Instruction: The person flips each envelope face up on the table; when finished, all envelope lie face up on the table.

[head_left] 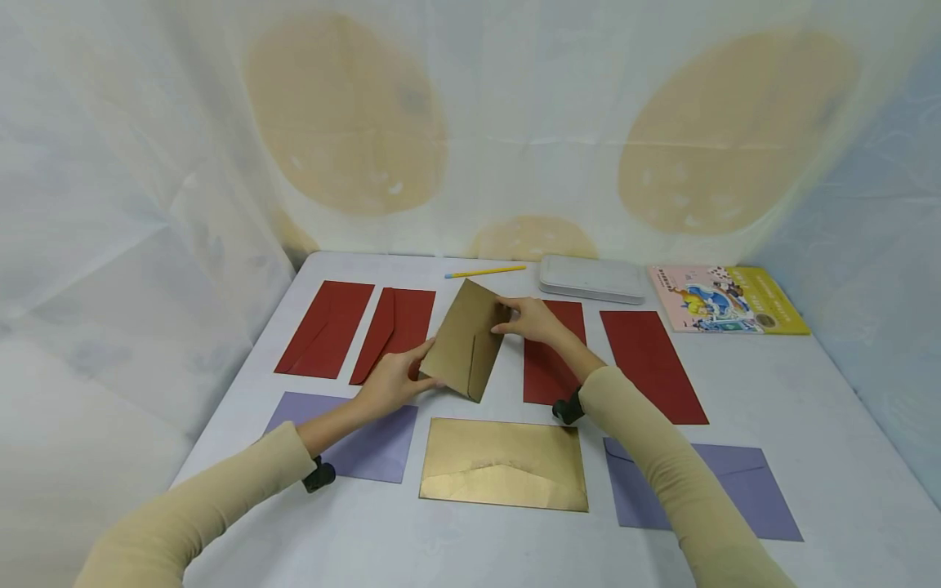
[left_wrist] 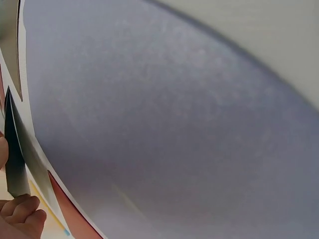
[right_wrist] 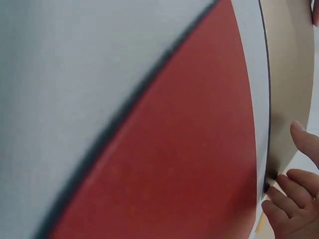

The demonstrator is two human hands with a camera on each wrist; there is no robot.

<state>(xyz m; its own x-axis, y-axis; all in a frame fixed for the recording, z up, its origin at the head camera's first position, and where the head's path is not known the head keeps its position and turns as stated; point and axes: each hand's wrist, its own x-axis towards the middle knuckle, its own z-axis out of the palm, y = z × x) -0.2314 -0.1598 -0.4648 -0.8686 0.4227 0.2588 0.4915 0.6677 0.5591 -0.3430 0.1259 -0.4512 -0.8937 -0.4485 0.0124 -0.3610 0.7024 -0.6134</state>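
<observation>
The brown-gold envelope is in the air above the table, tilted, in the gap in the middle of the back row. The left hand pinches it near its lower left corner, and the right hand pinches the opposite edge, higher up, with the thumb apart from the other fingers. Such a grip at two far ends probably keeps the thin paper flat and lets both hands turn it together. Its flap line looks upward, toward the person.

On each side of this gap lie two red envelopes: the outer left one and the inner left one, then the inner right one, partly under the right forearm, and the outer right one. Nearer to the person, a shiny gold envelope lies between a left purple envelope and a right purple envelope. The colours seem to be arranged as a mirror, with gold in the centre.

The pencil, the white case and the picture book are at the back, perhaps to leave working room in front
</observation>
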